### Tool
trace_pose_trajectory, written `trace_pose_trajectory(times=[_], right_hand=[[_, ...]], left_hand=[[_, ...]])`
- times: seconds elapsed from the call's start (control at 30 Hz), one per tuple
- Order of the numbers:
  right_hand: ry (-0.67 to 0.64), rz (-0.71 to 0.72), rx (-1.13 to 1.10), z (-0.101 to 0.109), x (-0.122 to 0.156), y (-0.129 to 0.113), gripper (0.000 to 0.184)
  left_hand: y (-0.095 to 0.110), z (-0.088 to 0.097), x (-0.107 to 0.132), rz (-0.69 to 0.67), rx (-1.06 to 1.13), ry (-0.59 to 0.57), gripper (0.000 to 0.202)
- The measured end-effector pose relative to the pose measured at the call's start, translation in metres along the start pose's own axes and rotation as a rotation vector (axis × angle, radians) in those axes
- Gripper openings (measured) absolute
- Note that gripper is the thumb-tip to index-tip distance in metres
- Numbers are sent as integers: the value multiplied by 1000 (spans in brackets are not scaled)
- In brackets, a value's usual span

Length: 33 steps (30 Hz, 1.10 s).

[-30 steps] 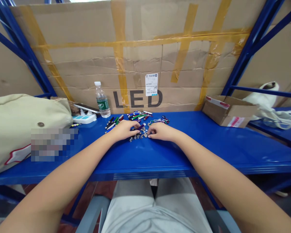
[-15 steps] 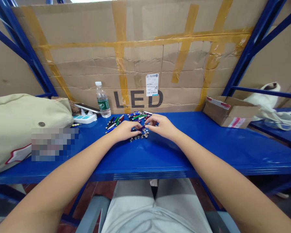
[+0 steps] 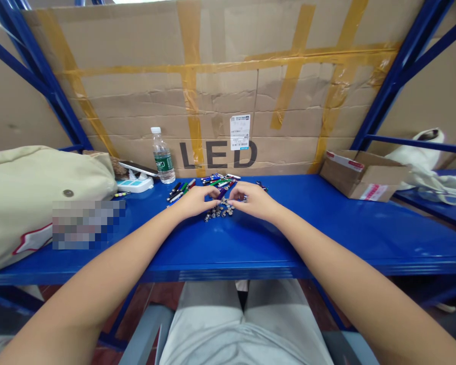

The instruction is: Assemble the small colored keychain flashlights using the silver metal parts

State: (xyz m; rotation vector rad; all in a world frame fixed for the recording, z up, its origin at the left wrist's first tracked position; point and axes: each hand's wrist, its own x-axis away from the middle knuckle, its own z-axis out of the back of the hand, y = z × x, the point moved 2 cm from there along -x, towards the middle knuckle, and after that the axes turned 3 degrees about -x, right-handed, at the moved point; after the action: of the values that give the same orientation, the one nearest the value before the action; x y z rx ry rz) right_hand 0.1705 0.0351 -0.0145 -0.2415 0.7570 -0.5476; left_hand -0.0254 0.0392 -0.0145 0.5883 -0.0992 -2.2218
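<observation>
In the head view, my left hand is closed at the fingertips on a slim purple tube, which tilts up and to the right. Close by, on the right, my right hand has its thumb and fingers curled together. Whether a small piece sits in that pinch I cannot make out. Below the fingertips lie several small round silvery discs and several small shiny metal end pieces. Beyond my left wrist rests a group of coloured pen-like tubes. Another mixed pile of tubes lies behind both hands.
On the blue table stand a water bottle and a white power strip. A cream bag occupies the left end. At the right is an open cardboard box. A large taped cardboard panel forms the back.
The purple tube has come up a little and tilts more steeply. My hands stay close together, with slight finger shifts. The view has moved slightly.
</observation>
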Motion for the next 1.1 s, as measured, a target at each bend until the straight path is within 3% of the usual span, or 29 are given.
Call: trace_pose_trajectory(times=[0.13,0.27,0.4,0.53,0.6,0.77,1.1], right_hand=[[-200,114,107,-12,2,-4,14],[-264,116,228,-20,1,-2,16],[-198,68,169,-13,-1,4,8],[56,-159,7,4,-1,9,10],[116,-262,-73,8,-1,10,13],[86,-281,-161,3,-1,11,15],[-41,-205,41,4,2,13,22]], left_hand=[[-3,0,0,25,-11,37,19],[-3,0,0,20,3,30,19],[-1,0,1,3,-5,-7,17],[2,1,1,-18,-16,-42,20],[4,2,1,-25,-21,-43,22],[9,3,2,-51,-16,-38,22],[6,-3,3,3,67,6,27]])
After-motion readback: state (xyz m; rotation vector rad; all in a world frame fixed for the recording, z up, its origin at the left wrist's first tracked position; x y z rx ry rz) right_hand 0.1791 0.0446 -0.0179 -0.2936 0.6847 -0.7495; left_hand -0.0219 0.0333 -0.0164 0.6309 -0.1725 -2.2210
